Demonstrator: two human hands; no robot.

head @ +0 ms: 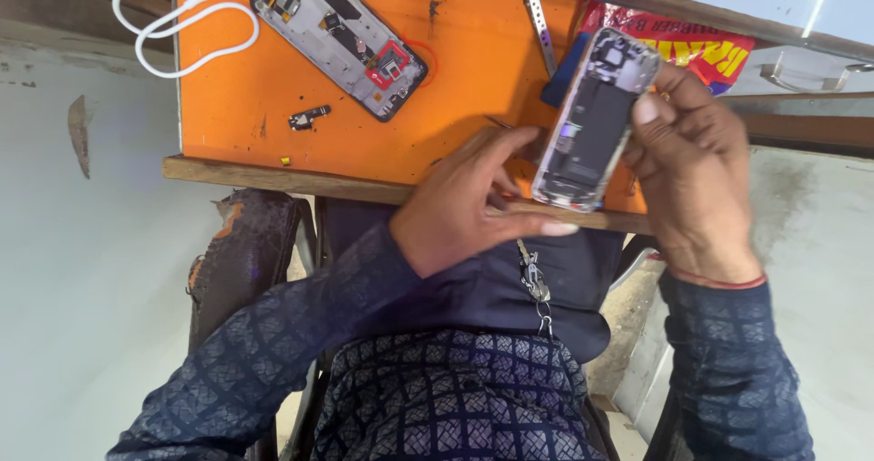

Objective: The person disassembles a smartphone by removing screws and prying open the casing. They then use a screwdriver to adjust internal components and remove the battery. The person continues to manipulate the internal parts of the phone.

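An opened phone body (594,121) with its back removed stands tilted above the near edge of the orange table (246,88). My right hand (692,165) grips its right side, thumb on the upper edge. My left hand (469,202) rests at the phone's lower left, holding a thin pointed tool (499,124) whose tip shows above the fingers. A second opened phone frame (341,38) with a red part inside lies flat farther back on the table.
A white cable (182,29) loops off the table's left edge. A small dark part (309,117) and metal tweezers (541,26) lie on the orange top. A red printed packet (701,50) lies behind the held phone. A worn chair (241,261) stands below.
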